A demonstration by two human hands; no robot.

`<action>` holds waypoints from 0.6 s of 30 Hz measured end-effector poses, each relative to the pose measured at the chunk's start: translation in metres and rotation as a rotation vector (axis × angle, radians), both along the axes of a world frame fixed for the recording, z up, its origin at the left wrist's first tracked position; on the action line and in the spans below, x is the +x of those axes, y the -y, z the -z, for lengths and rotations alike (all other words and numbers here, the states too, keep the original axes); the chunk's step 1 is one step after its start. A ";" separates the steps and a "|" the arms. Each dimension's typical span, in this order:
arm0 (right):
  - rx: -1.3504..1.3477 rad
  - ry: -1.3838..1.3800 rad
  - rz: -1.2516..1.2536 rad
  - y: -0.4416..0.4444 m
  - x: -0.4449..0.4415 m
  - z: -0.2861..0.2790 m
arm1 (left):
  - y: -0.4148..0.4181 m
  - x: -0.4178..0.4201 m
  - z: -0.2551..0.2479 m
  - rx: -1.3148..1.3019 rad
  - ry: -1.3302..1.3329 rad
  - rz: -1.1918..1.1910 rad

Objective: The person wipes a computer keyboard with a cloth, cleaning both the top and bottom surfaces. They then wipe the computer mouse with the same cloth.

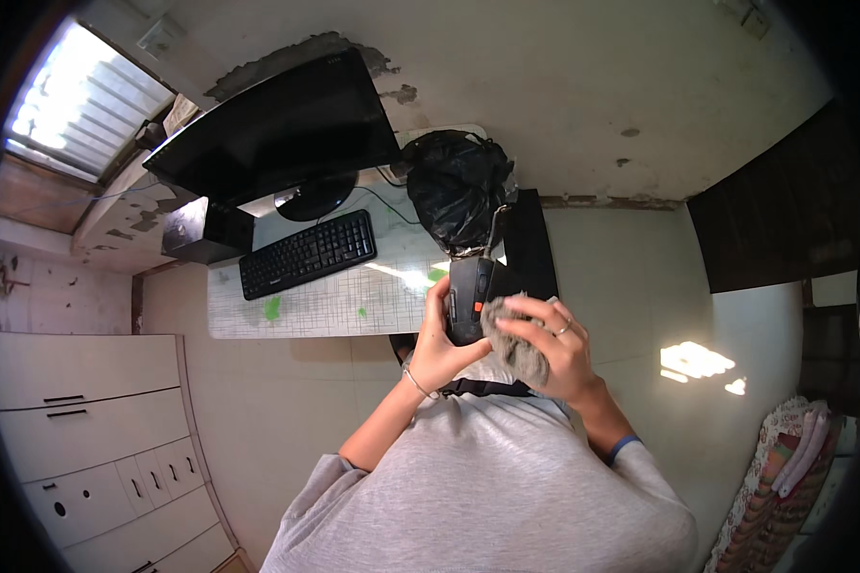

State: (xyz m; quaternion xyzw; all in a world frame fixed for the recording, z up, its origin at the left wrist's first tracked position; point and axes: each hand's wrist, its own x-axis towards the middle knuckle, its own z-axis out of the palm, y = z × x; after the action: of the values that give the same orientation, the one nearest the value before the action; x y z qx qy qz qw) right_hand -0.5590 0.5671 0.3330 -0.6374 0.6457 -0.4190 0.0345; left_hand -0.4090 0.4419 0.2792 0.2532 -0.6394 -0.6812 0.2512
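Observation:
A black computer mouse with an orange-red mark and a cord is held close to the camera, above the desk's front edge. My left hand grips it by its left side and near end. In my right hand is a crumpled grey cloth, pressed against the mouse's right side. Beyond the mouse lies a black plastic bag, and the cord runs up towards it. To the left, a black keyboard rests on the desk in front of a dark monitor.
A black box-shaped device stands left of the keyboard, beside the monitor's base. The wall behind has peeling paint. White drawers line the lower left, and folded patterned textiles are at the lower right.

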 end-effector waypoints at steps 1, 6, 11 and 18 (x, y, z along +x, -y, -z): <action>-0.002 -0.043 -0.021 -0.002 -0.002 0.001 | 0.000 -0.001 0.000 0.017 -0.011 -0.012; -0.127 0.060 0.072 0.006 -0.025 -0.017 | -0.003 -0.004 0.001 0.053 -0.054 0.001; -0.129 -0.153 0.121 0.021 -0.024 -0.017 | -0.009 -0.004 -0.004 -0.171 0.014 -0.009; -0.093 -0.215 0.003 0.003 -0.019 -0.017 | -0.013 -0.007 -0.007 -0.089 -0.004 -0.012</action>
State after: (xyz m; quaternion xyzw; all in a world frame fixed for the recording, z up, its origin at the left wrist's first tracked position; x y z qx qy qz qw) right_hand -0.5776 0.5644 0.3500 -0.6786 0.6264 -0.3778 -0.0653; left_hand -0.4156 0.4545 0.2858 0.2445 -0.6669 -0.6511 0.2675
